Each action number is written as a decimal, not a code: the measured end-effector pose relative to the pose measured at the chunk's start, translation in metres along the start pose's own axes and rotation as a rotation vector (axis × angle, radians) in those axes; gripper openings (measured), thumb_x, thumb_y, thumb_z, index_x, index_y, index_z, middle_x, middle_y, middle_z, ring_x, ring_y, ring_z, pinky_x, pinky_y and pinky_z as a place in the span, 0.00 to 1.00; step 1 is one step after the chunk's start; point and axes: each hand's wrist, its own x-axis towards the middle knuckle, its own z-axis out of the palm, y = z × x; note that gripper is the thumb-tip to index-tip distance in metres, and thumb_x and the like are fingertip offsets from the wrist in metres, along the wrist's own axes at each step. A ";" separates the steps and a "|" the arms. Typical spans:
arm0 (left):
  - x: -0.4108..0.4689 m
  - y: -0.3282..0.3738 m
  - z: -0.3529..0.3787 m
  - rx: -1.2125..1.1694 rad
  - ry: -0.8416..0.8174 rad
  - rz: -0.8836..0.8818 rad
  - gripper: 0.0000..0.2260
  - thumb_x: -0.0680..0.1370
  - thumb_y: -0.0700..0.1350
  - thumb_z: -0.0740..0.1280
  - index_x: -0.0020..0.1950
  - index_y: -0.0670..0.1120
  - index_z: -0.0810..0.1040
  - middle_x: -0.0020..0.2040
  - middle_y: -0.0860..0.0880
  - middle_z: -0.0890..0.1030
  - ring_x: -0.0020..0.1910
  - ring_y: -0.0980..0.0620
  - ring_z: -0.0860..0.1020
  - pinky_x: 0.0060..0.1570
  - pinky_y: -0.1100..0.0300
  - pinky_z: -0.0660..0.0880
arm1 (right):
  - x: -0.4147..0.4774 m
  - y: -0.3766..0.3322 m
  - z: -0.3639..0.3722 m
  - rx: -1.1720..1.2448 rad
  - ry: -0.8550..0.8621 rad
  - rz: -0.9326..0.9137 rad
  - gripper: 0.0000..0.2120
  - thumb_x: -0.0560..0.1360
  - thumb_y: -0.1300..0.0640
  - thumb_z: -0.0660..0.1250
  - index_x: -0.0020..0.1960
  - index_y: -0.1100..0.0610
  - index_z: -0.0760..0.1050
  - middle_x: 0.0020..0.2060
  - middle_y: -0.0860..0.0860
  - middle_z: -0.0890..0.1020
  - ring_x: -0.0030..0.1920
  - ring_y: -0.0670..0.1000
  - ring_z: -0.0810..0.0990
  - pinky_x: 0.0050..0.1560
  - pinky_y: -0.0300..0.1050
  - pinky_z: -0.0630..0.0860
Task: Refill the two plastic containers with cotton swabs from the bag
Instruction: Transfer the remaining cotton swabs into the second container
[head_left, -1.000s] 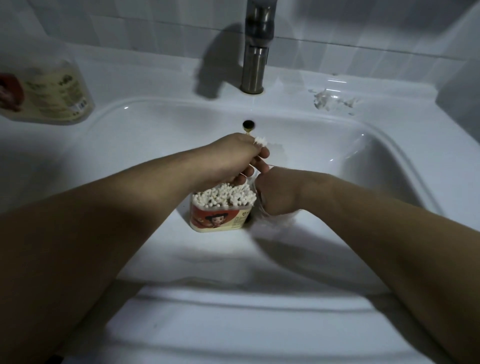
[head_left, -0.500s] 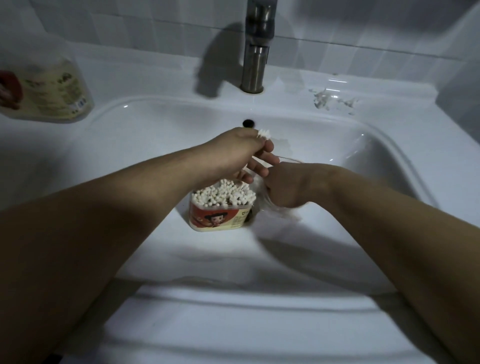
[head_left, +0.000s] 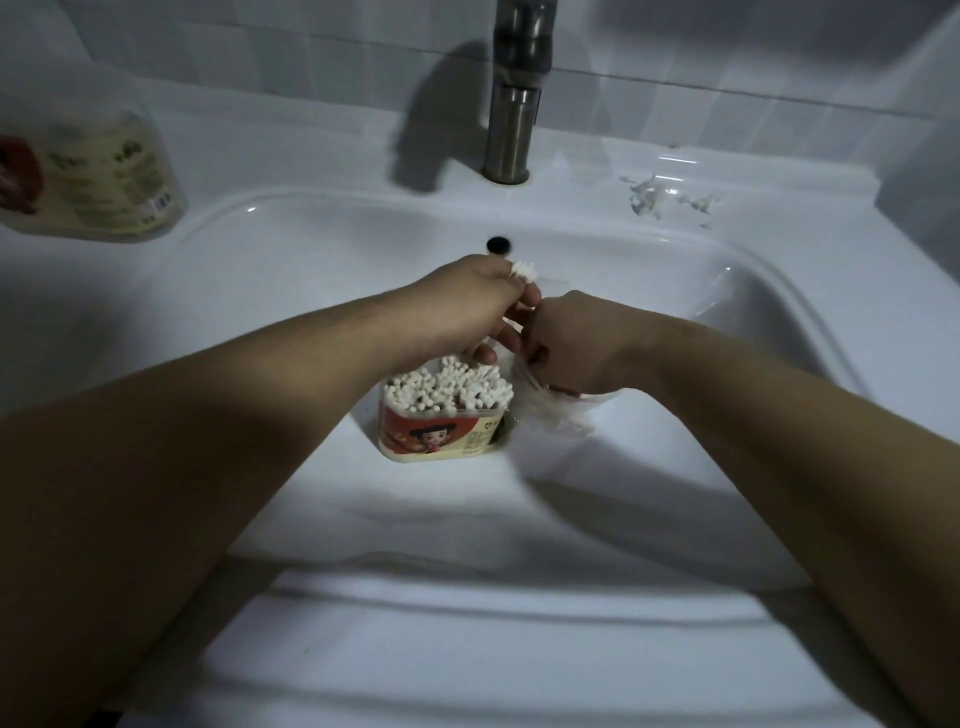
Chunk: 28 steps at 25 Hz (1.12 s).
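Left hand (head_left: 478, 306): fingers pinching bundle of cotton swabs (head_left: 523, 270) above container (head_left: 431, 436), which stands mid-sink (head_left: 311, 291), heaped full. Right hand (head_left: 587, 348): fingers curled round clear bag (head_left: 550, 413), just right of container. Risk: brim packed; forcing bundle in likely spills swabs into basin.

Dim white washbasin (head_left: 311, 249) below a steel tap (head_left: 511, 119), pale tiled wall (head_left: 260, 52) behind.

Glossy, smooth ceramic sink (head_left: 311, 270). Brushed, dull-sheen metal tap (head_left: 511, 130) at 12 o'clock. Smooth plastic container (head_left: 441, 434). Matt, fluffy-tipped cotton swabs (head_left: 447, 387). Clear crinkled plastic bag (head_left: 550, 410). Translucent plastic bottle (head_left: 98, 182) at 10 o'clock.
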 end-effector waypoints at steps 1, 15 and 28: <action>0.000 0.000 0.000 0.002 -0.001 -0.003 0.11 0.85 0.41 0.55 0.48 0.46 0.76 0.46 0.48 0.80 0.36 0.53 0.80 0.31 0.61 0.71 | -0.001 0.001 -0.001 0.011 0.000 0.003 0.15 0.78 0.59 0.62 0.33 0.50 0.67 0.32 0.47 0.72 0.33 0.48 0.71 0.31 0.37 0.64; 0.000 0.000 0.001 0.033 -0.018 -0.027 0.11 0.86 0.43 0.56 0.48 0.46 0.76 0.57 0.42 0.84 0.41 0.51 0.79 0.35 0.58 0.72 | 0.006 -0.006 0.020 -0.140 -0.163 -0.061 0.12 0.80 0.57 0.61 0.38 0.56 0.70 0.32 0.49 0.71 0.38 0.52 0.73 0.36 0.42 0.68; 0.003 -0.002 0.000 0.088 -0.038 -0.003 0.12 0.85 0.41 0.55 0.47 0.46 0.76 0.48 0.45 0.84 0.41 0.51 0.81 0.36 0.58 0.74 | -0.006 0.005 -0.009 0.099 -0.053 0.022 0.08 0.77 0.55 0.66 0.43 0.56 0.81 0.34 0.47 0.82 0.34 0.44 0.77 0.36 0.35 0.70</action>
